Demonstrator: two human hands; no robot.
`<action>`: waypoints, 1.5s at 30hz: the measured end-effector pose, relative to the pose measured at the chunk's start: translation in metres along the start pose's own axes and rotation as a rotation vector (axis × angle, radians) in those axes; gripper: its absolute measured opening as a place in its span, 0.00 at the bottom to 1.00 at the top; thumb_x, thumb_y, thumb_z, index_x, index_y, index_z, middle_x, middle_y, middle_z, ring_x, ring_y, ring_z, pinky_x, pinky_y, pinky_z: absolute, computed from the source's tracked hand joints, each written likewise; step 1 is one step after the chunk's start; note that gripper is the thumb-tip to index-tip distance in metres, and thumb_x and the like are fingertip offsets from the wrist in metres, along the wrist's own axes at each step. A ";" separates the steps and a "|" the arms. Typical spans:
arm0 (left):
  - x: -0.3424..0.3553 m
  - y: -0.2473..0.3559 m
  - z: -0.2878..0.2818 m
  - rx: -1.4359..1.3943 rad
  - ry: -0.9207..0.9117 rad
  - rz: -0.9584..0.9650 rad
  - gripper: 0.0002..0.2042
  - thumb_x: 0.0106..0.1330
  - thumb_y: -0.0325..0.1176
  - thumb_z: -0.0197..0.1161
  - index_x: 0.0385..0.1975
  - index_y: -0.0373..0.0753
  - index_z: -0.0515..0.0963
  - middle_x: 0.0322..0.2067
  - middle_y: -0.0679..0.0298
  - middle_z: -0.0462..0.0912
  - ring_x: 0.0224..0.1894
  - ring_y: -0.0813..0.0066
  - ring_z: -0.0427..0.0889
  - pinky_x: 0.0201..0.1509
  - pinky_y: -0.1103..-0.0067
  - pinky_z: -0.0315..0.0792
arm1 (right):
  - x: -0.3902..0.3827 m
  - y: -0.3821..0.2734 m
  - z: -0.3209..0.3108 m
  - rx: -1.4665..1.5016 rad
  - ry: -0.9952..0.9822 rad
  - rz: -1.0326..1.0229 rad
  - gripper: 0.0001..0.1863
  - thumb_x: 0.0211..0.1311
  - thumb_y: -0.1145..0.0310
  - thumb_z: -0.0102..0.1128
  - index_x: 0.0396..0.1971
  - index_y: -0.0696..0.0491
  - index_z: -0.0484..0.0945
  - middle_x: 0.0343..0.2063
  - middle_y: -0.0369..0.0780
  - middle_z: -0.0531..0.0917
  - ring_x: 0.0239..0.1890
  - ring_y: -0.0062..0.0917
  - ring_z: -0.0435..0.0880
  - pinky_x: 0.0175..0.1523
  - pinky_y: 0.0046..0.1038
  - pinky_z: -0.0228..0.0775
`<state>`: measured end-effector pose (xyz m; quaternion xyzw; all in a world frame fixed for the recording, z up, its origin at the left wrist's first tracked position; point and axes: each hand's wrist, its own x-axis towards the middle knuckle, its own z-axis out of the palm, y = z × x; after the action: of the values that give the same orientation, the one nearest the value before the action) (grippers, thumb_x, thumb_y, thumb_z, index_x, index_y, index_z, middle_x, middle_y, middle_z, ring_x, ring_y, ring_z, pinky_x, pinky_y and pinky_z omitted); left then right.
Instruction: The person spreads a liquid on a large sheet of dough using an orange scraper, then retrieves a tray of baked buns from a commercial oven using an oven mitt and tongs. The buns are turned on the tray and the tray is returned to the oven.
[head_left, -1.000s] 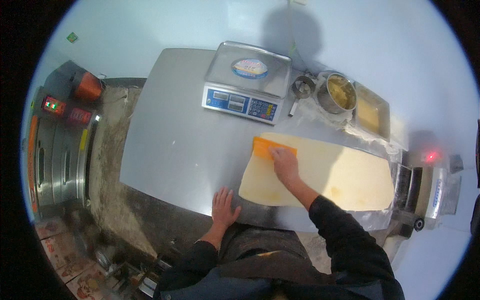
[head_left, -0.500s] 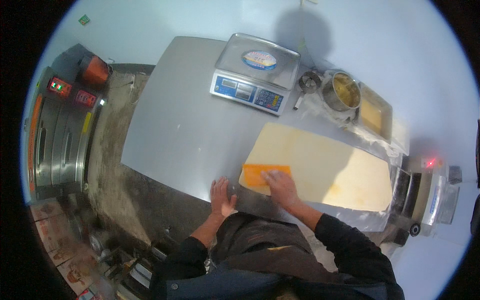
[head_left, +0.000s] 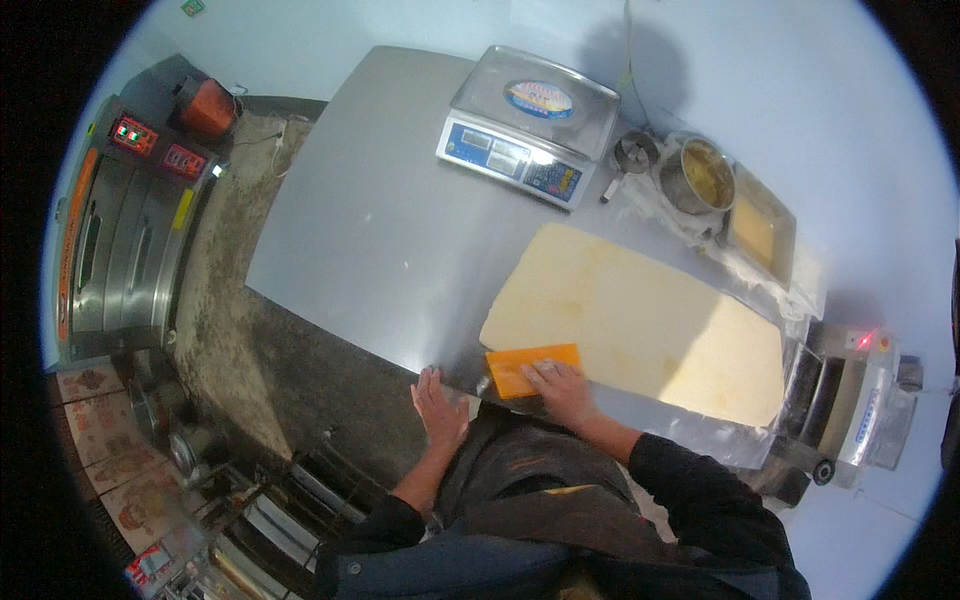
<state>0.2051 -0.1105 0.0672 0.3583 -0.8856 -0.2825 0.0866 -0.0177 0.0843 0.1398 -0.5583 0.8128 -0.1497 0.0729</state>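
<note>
A long sheet of pale dough (head_left: 620,320) lies flat on the metal table (head_left: 350,230), reaching toward its right end. My right hand (head_left: 562,390) grips a flat orange dough scraper (head_left: 510,370) at the table's front edge, beside the sheet's near left corner. Its thumb and fingers are closed on the scraper's right part. To the left, my left hand (head_left: 438,408) holds nothing. Its fingers are apart, with the tips by the front edge of the table.
Behind the dough stands a blue and silver scale (head_left: 515,165). At the back right are a metal pot (head_left: 697,175), a round cutter-like tool (head_left: 636,153) and a rectangular tray (head_left: 762,235). A machine with rollers (head_left: 845,400) adjoins the table's right end. Ovens (head_left: 120,240) stand left.
The scraper in my right hand has moved from on top of the dough's near left corner toward me, to the table's edge. My left hand has shifted slightly closer to me. The view has tilted.
</note>
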 end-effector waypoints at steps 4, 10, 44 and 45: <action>-0.021 -0.002 -0.003 0.021 -0.025 -0.099 0.43 0.62 0.37 0.73 0.76 0.33 0.59 0.76 0.47 0.58 0.81 0.46 0.51 0.85 0.50 0.39 | 0.011 0.010 -0.029 -0.072 0.117 -0.074 0.27 0.62 0.69 0.61 0.64 0.48 0.80 0.56 0.40 0.83 0.60 0.38 0.82 0.60 0.41 0.75; -0.064 -0.002 0.002 0.056 -0.009 -0.161 0.44 0.63 0.35 0.73 0.78 0.35 0.57 0.77 0.48 0.58 0.81 0.45 0.51 0.85 0.52 0.42 | 0.051 0.035 -0.007 -0.120 -0.011 -0.261 0.26 0.66 0.69 0.58 0.65 0.47 0.79 0.60 0.41 0.81 0.65 0.40 0.78 0.66 0.41 0.70; -0.272 0.121 0.135 0.064 -0.112 -0.484 0.32 0.71 0.36 0.66 0.72 0.33 0.63 0.66 0.42 0.68 0.68 0.38 0.70 0.71 0.54 0.66 | -0.381 0.307 -0.102 -0.408 0.052 -0.072 0.25 0.66 0.67 0.59 0.65 0.46 0.78 0.59 0.40 0.81 0.67 0.35 0.77 0.69 0.40 0.70; -0.269 0.121 0.134 0.067 -0.134 -0.457 0.32 0.72 0.37 0.66 0.73 0.33 0.63 0.65 0.42 0.68 0.68 0.38 0.70 0.71 0.54 0.67 | -0.395 0.313 -0.106 -0.429 0.052 -0.054 0.25 0.67 0.67 0.59 0.65 0.46 0.78 0.59 0.40 0.81 0.67 0.35 0.77 0.69 0.40 0.71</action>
<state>0.2824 0.2030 0.0379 0.5327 -0.7941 -0.2883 -0.0505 -0.1810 0.5728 0.1190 -0.5783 0.8125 0.0106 -0.0727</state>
